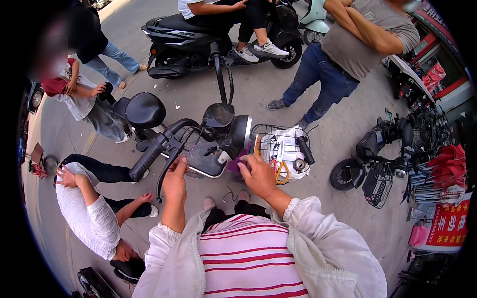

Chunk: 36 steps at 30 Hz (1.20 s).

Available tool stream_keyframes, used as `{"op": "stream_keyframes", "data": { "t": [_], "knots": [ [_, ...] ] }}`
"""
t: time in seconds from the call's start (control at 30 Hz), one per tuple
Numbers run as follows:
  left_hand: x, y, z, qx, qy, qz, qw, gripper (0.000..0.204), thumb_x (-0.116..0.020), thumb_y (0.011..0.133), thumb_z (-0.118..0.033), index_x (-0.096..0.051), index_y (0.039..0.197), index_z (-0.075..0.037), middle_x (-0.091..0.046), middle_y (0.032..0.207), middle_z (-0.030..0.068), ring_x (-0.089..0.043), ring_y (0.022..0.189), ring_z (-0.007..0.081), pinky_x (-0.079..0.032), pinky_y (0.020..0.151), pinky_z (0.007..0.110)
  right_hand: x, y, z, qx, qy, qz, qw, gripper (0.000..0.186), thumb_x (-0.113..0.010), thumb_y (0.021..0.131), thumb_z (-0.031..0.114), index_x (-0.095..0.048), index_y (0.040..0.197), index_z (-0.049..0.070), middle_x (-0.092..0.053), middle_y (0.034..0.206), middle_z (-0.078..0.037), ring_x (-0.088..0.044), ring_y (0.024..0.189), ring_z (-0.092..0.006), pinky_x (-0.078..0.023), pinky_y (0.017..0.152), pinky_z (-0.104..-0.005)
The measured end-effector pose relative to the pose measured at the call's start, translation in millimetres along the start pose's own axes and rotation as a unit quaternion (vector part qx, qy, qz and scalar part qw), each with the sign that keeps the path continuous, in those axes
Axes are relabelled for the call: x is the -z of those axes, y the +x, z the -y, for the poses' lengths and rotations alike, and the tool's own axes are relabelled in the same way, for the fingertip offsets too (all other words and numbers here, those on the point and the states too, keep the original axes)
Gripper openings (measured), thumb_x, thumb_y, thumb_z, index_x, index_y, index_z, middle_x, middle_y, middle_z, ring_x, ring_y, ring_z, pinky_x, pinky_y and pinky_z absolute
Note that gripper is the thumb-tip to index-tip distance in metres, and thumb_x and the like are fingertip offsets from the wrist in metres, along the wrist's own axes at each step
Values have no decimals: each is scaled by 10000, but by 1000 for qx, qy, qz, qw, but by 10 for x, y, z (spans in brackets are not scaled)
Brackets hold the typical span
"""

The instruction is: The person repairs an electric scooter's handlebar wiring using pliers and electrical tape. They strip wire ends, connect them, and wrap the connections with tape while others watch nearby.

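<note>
They're likely working at the purple piece (233, 166) beside the half-curled right grip (256, 173); left grip (175, 180) looks pinched. Can't tell what either holds; next probably needs steadiness.

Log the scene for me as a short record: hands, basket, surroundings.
Left hand: at the black brake lever; grip unclear
Right hand: beside a purple item below the headlight; grip unclear
Wire basket: white bag, tape-like roll, yellow-looped item
Far side: black motor scooter, seated person on it
Right: parked two-wheeler
Bystander: standing person, arms crossed
</note>
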State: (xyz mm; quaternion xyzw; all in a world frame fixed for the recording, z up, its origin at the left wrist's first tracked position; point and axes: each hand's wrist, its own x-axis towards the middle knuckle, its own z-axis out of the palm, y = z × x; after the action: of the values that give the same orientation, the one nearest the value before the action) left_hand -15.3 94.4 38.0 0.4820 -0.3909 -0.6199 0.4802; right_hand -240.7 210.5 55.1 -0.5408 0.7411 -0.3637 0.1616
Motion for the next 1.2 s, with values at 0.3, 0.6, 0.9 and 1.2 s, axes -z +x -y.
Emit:
{"op": "stream_keyframes", "data": {
  "t": [0.3, 0.6, 0.9, 1.2],
  "knots": [
    [94, -424, 425, 157, 120, 92, 976, 143, -629, 928, -176, -627, 954, -35, -636, 834, 25, -568, 681, 80, -478, 634, 223, 499, -597, -2228, -312, -254, 7, 915, 281, -688, 827, 254, -624, 1058, 107, -544, 1122, -136, -628, 957, -360, -526, 760, -473],
    [-920, -616, 16, -44, 240, 339, 908, 315, -595, 931, -87, -585, 1235, -9, -572, 1178, 76, -563, 843, 84, -477, 790, 239, 713, -171, -1411, -240, 401, 135, 874, 230, -596, 935, 137, -624, 1126, 11, -581, 899, -47, -558, 768, -123, -474, 698, -268],
    [-1480, -552, -697, -66, 185, 498, 845, 312, -628, 907, -84, -566, 1202, -4, -512, 1213, 73, -562, 836, 101, -481, 760, 242, 1527, 206, -127, -11, 448, 258, 856, 225, -567, 952, 90, -585, 1159, 1, -576, 968, -23, -572, 846, -91, -478, 745, -233],
    [-1519, -569, -793, -208, 188, 434, 856, 314, -753, 786, -135, -631, 1045, -6, -518, 1196, 107, -567, 972, 176, -482, 822, 305, 1585, 161, 444, 81, 212, -21, 974, 278, -759, 784, 106, -691, 1045, 41, -608, 997, -104, -641, 785, -190, -514, 697, -296]
  ]
}}
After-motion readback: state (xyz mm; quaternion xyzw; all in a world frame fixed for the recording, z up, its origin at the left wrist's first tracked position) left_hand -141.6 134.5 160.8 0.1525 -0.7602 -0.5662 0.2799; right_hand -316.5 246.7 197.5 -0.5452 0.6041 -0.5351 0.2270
